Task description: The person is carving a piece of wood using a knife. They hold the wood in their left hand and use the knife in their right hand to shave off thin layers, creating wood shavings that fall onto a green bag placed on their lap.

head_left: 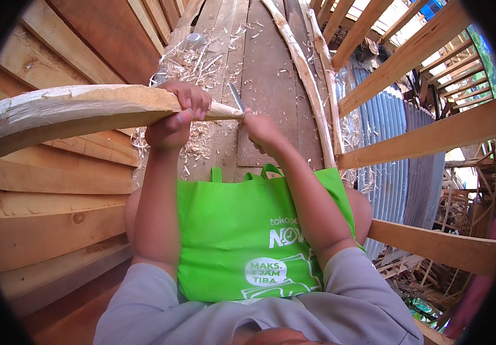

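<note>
My left hand grips a long pale wooden stave that runs from the left edge toward the middle, tapering to a thin end. My right hand holds a knife, its metal blade standing up against the stave's tapered tip. A bright green cloth bag with white print lies across my lap, under both forearms.
Wood shavings litter the plank floor ahead. Two curved peeled sticks lie along the floor at right. Plank wall to the left, wooden railing and corrugated metal sheet to the right. A clear plastic bottle lies far ahead.
</note>
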`<action>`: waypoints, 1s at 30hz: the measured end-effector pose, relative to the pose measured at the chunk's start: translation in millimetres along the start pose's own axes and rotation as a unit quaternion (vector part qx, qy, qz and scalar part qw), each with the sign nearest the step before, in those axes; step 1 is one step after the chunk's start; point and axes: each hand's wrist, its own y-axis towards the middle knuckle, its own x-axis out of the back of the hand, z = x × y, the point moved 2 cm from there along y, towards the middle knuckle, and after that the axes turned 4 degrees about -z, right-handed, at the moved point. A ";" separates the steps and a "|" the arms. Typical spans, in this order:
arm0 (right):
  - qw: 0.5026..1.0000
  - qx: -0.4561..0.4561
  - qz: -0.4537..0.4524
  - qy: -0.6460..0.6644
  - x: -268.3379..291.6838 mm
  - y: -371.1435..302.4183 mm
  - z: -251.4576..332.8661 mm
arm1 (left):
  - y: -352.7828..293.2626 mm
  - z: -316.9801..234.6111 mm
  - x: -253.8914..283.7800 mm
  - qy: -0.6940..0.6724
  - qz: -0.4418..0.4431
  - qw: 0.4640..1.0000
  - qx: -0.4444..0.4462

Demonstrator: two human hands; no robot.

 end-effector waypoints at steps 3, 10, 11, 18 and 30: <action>0.996 -0.033 0.072 0.028 1.9 4.3 -2.4 | -2.5 3.2 -1.1 -0.005 -0.005 1.000 0.001; 0.995 -0.016 0.086 -0.040 13.7 1.5 0.2 | 5.3 -0.5 2.7 -0.040 0.084 0.995 0.024; 0.994 -0.028 0.103 -0.029 16.4 6.9 -4.6 | 5.4 -0.3 1.9 -0.053 0.102 0.993 0.031; 0.993 -0.015 0.115 -0.031 16.0 8.3 -0.3 | 5.3 -0.6 4.4 -0.035 0.086 0.995 0.025; 0.993 0.006 0.061 -0.098 22.2 18.8 -14.0 | 8.3 3.2 -2.6 -0.055 0.058 0.997 0.004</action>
